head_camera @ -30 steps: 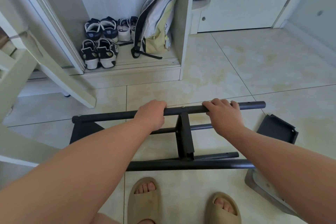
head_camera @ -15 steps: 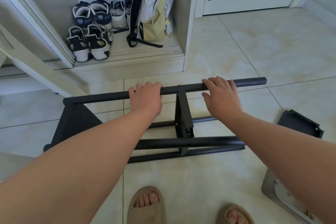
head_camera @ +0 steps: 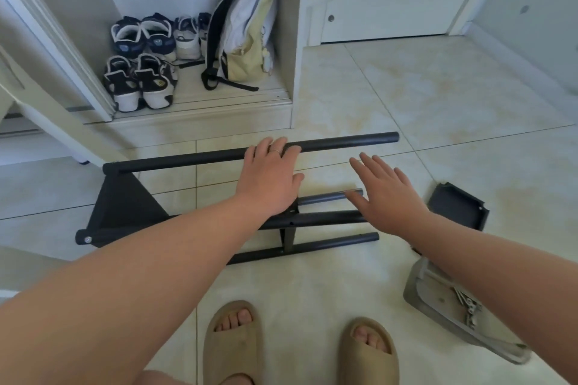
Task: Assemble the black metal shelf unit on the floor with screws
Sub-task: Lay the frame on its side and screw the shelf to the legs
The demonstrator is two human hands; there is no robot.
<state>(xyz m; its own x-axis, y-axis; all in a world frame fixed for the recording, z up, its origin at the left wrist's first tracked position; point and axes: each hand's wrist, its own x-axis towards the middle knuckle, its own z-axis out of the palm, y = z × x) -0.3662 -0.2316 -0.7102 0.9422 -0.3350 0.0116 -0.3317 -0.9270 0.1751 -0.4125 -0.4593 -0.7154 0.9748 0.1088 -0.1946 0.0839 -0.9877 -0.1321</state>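
The black metal shelf frame (head_camera: 187, 159) lies on the tiled floor, its long tubes running left to right from a triangular end panel (head_camera: 125, 206). My left hand (head_camera: 270, 178) lies over the frame's middle with straight fingers reaching the top tube. My right hand (head_camera: 386, 194) hovers open, fingers spread, just right of the middle tubes and touching nothing I can see. A loose black end panel (head_camera: 458, 208) lies on the floor to the right. Several screws (head_camera: 467, 303) sit in a grey tray (head_camera: 438, 300) at lower right.
An open wardrobe (head_camera: 291, 40) stands behind the frame with sneakers (head_camera: 137, 81) and a backpack (head_camera: 247, 28) on its floor. A pale slanted board (head_camera: 56, 116) leans at the left. My feet in tan slippers (head_camera: 233, 341) stand just in front of the frame.
Both hands have let go of the top tube and opened. The right hand moved right and down, away from the tube. The frame has settled lower onto the floor.
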